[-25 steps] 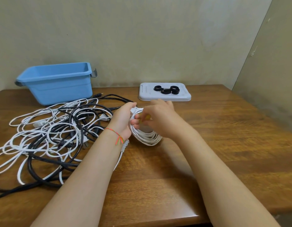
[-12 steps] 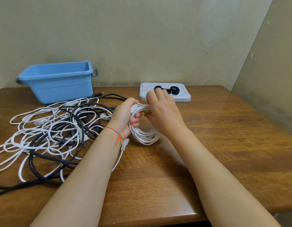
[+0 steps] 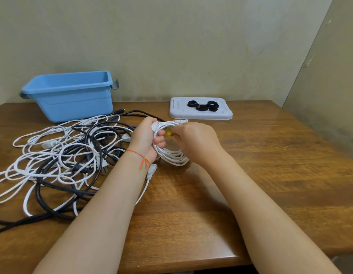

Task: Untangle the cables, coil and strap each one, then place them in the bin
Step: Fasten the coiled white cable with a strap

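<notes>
My left hand (image 3: 147, 138) grips a coiled white cable (image 3: 172, 156) above the table's middle, fingers curled round the bundle. One white plug end (image 3: 180, 121) sticks out at the coil's top. My right hand (image 3: 193, 140) pinches a small yellow piece (image 3: 168, 133) on the coil. A tangle of white and black cables (image 3: 68, 155) lies on the table to the left. The blue bin (image 3: 72, 97) stands at the back left. Black strap rings (image 3: 203, 106) lie on a white tray (image 3: 221, 114) behind my hands.
A white plug (image 3: 151, 170) on a loose cable hangs under my left wrist. The wooden table (image 3: 270, 165) ends at a front edge near me. Walls close off the back and right.
My right hand came down from the coil's top to its side and now pinches the yellow piece. The white plug end at the top became visible. The left hand kept its grip.
</notes>
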Action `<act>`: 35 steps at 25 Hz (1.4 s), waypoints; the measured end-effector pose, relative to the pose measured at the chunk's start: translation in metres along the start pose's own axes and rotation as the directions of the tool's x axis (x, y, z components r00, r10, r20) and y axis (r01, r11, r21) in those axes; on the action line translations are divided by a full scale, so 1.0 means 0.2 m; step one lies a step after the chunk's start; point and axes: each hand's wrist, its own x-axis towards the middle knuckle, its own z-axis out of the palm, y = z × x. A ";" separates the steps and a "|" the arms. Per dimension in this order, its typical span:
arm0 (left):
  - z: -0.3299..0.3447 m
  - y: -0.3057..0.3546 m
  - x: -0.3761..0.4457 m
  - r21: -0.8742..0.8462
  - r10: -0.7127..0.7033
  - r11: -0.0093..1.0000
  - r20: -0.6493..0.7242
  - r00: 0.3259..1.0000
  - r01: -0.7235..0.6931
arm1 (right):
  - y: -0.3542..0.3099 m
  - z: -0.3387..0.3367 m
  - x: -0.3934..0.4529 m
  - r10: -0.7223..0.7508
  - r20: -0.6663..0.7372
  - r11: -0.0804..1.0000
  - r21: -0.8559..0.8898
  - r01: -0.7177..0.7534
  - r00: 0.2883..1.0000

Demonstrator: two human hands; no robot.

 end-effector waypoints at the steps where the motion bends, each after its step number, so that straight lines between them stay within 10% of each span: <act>1: 0.00 0.00 0.00 -0.007 0.004 1.000 0.003 1.000 -0.004 | 0.00 0.00 0.00 -0.003 0.056 1.000 -0.010 0.003 0.998; 5: 0.01 0.01 -0.02 0.013 -0.023 1.000 0.068 0.997 0.022 | 0.00 0.05 0.02 0.012 0.137 1.000 0.009 -0.014 0.991; 10: 0.02 0.01 -0.04 -0.001 -0.057 0.998 0.134 0.989 0.058 | 0.00 0.08 0.02 -0.029 -0.394 0.998 -0.062 0.005 0.919; 18: 0.01 0.03 -0.07 0.089 -0.063 0.995 0.213 0.975 0.044 | 0.03 0.03 0.03 -0.084 -0.625 0.996 -0.077 0.045 0.776; 31: 0.01 0.01 -0.07 0.348 0.206 0.891 0.260 0.943 -0.291 | 0.14 0.02 0.00 0.080 -0.592 0.994 0.109 -0.019 0.802; 35: 0.01 0.00 -0.08 0.386 0.257 0.862 0.225 0.940 -0.328 | 0.16 -0.02 -0.01 0.186 -0.380 0.935 0.353 -0.044 0.906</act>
